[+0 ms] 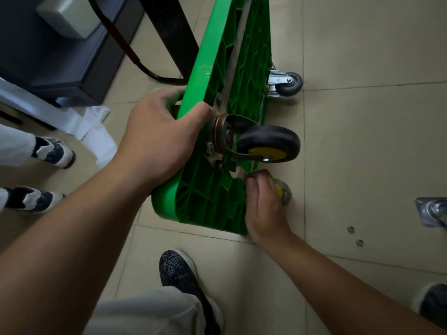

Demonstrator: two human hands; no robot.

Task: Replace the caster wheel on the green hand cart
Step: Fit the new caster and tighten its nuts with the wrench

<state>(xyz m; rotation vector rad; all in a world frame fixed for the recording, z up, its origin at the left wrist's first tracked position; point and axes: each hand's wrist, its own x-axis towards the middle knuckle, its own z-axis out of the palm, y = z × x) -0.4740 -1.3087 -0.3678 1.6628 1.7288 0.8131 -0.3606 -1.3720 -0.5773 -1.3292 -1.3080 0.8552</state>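
Green cart (pixel 208 56) tipped on its side on the floor (pixel 362 141), left hand (pixel 157 136) gripping its rim
Its underside showed a black caster (pixel 268 141), a grey caster (pixel 289 83) and seemingly a third (pixel 285 193) behind the right hand (pixel 266 209), whose fingers curled there; what they held could not be told. One loose caster plate (pixel 431 211) and two washers (pixel 350 229) lay nearby

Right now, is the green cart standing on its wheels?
No, the green cart stands on its edge, its black wheel sticking out sideways.
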